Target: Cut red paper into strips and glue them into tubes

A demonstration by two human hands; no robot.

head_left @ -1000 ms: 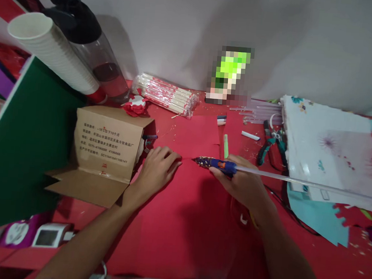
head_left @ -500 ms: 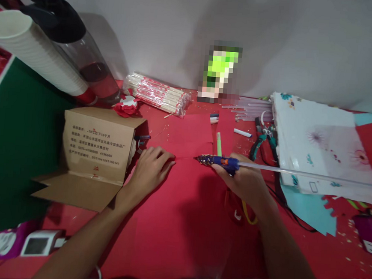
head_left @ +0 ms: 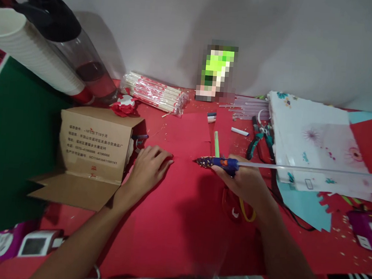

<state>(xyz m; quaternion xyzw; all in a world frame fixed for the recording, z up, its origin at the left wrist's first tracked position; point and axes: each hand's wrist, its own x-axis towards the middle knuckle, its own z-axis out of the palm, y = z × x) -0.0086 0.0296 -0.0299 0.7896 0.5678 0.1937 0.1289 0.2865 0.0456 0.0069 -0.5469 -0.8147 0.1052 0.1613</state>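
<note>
My right hand (head_left: 247, 178) is wrapped round a blue hot glue gun (head_left: 225, 165). A long clear glue stick (head_left: 302, 169) runs out of its back to the right. The gun's dark, crusted nozzle points left, just above or touching the red paper (head_left: 173, 216); I cannot tell which. My left hand (head_left: 150, 166) rests on the paper left of the nozzle, with thumb and forefinger pinched together. Whatever lies between those fingertips blends into the red around it. A light green stick (head_left: 217, 144) lies just behind the glue gun.
An opened cardboard box (head_left: 92, 145) stands left, near paper cups (head_left: 34, 54) and a bottle (head_left: 94, 76). Wrapped sticks (head_left: 154, 94), spare glue sticks (head_left: 249, 106) and a blurred-out phone (head_left: 217, 73) line the wall. Pliers (head_left: 260, 139) and a floral sheet pile (head_left: 314, 145) lie right.
The whole view has shifted slightly to the left. Both hands keep nearly the same pose, and the nozzle stays close to the left fingertips.
</note>
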